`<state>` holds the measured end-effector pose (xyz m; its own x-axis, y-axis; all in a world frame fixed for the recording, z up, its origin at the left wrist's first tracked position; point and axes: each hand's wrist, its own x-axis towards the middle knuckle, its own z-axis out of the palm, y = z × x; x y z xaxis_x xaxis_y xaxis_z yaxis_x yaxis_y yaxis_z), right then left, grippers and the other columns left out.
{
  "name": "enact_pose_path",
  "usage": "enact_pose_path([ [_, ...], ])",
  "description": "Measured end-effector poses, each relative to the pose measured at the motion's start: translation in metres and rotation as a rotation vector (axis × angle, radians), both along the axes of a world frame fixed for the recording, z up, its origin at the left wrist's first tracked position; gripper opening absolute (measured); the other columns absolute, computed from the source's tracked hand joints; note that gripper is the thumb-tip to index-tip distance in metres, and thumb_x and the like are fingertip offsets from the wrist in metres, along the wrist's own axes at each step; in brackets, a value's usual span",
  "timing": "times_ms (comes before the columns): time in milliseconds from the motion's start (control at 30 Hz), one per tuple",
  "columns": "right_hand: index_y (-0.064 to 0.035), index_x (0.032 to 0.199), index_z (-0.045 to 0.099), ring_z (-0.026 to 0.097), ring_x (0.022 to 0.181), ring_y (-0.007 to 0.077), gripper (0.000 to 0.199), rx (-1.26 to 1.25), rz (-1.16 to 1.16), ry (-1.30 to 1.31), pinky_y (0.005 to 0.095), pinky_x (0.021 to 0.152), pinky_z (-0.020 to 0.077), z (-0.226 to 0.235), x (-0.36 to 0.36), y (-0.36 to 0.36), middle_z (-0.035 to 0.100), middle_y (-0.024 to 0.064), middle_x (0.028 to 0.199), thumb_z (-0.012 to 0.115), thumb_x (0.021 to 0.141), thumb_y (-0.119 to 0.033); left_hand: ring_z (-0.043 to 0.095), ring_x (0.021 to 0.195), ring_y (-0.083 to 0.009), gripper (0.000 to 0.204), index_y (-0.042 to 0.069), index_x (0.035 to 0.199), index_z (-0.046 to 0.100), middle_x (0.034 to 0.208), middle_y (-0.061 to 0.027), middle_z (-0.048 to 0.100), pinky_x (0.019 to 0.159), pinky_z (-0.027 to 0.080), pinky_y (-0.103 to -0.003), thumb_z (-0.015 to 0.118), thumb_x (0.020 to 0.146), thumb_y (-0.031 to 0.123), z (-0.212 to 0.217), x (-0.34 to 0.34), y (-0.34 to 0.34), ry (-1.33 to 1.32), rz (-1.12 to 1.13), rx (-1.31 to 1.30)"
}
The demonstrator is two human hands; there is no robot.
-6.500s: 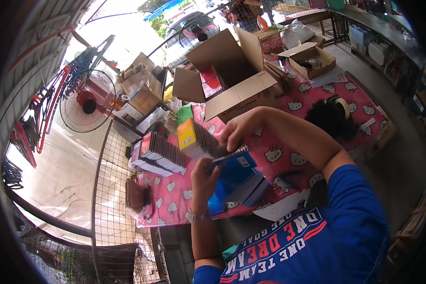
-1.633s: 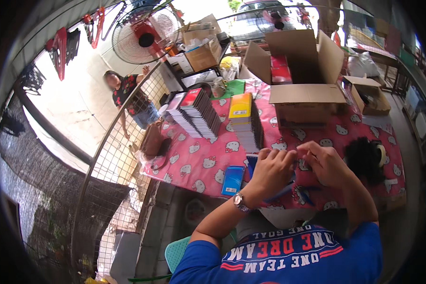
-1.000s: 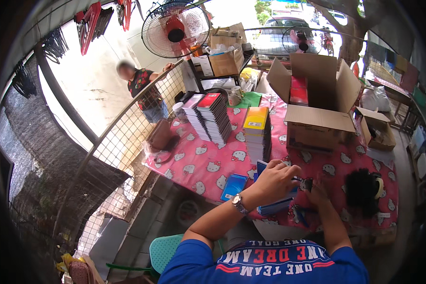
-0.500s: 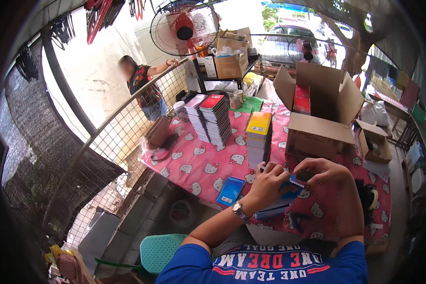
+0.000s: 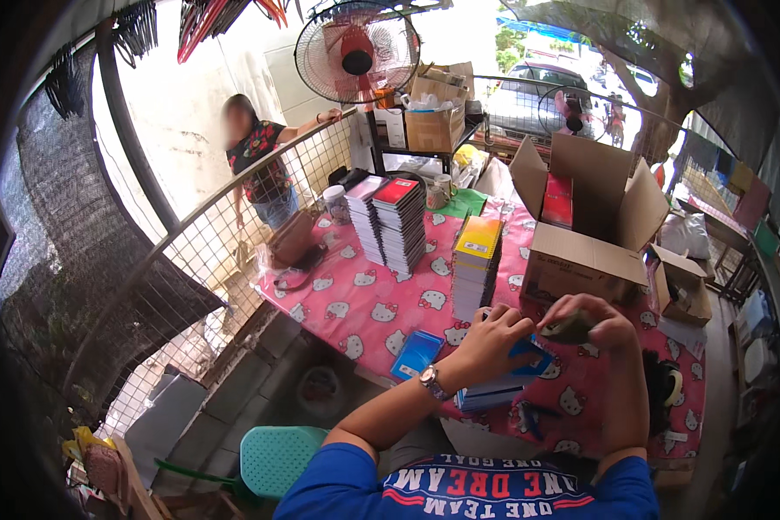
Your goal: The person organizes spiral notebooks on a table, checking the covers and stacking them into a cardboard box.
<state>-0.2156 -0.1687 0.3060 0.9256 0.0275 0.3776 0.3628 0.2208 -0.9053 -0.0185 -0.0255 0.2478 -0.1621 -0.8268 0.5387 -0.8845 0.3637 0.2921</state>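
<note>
My left hand, with a wristwatch on the wrist, grips a blue-covered notebook above a low stack of notebooks at the table's near edge. In my right hand, just right of it, is a small dark olive-green object; its kind cannot be made out. Another blue notebook lies flat to the left. Beyond my left hand rises a tall stack of spiral notebooks with a yellow cover on top. A blue-handled tool lies near my right forearm.
Two tall notebook stacks stand farther left. An open cardboard box holding red-covered items is at the right. A roll of tape lies near the right edge. A person stands beyond the wire fence.
My right hand has turned and lifted slightly, showing more of the olive-green object. My left hand stays on the notebook. The view has shifted a little.
</note>
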Motion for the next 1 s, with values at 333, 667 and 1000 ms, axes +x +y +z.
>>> enact_pose_path([
  [333, 0.0023, 0.12, 0.062, 0.057, 0.115, 0.0244, 0.051, -0.318, -0.171, 0.209, 0.0388, 0.102, 0.0428, 0.001, 0.011, -0.001, 0.058, 0.0146, 0.117, 0.074, 0.075, -0.02, 0.053, 0.111, -0.0333, 0.041, 0.008, 0.105, 0.059, 0.108, -0.013, 0.058, 0.091, 0.045, -0.046, 0.076, 0.08, 0.036, 0.006, 0.007, 0.001, 0.11, -0.039, 0.007],
  [667, 0.0039, 0.117, 0.063, 0.058, 0.115, 0.0233, 0.062, -0.062, -0.137, 0.043, 0.0386, 0.103, 0.0426, -0.008, 0.028, -0.013, 0.059, 0.0165, 0.122, 0.074, 0.07, -0.034, 0.057, 0.104, -0.0346, 0.033, 0.006, 0.104, 0.057, 0.103, -0.0136, 0.06, 0.089, 0.047, -0.042, 0.074, 0.083, 0.025, -0.006, 0.04, -0.005, 0.255, -0.066, 0.08],
  [1000, 0.0063, 0.123, 0.057, 0.057, 0.118, 0.0284, 0.066, 0.085, -0.121, 0.268, 0.0396, 0.104, 0.0416, -0.024, 0.016, -0.024, 0.059, 0.0192, 0.126, 0.073, 0.073, -0.032, 0.062, 0.094, -0.035, 0.03, 0.006, 0.102, 0.057, 0.1, -0.0121, 0.06, 0.079, 0.051, -0.04, 0.072, 0.085, 0.025, 0.007, 0.026, 0.005, 0.301, 0.024, 0.146],
])
